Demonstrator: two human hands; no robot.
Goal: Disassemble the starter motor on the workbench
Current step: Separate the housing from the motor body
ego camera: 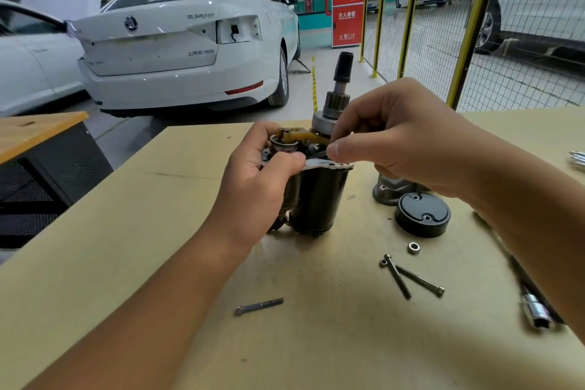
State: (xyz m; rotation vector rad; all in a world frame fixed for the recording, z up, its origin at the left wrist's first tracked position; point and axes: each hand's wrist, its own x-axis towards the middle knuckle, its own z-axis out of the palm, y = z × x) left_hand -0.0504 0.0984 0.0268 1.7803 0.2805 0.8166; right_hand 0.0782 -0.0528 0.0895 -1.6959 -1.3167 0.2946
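The starter motor (319,199) stands upright on the workbench (158,199), its dark cylindrical body down and its pinion shaft (340,85) pointing up. My left hand (259,187) grips the solenoid side of the motor, thumb across its top plate. My right hand (389,139) reaches over the top and pinches a small part by the yellow shift fork (300,135), at the plate's edge. What it pinches is mostly hidden by my fingers.
A black end cap (422,215) and a grey housing piece (391,190) lie right of the motor. Three long bolts (408,279) (259,305), a nut (413,247) and a socket wrench (535,310) lie on the bench. Cars and a mesh fence stand beyond.
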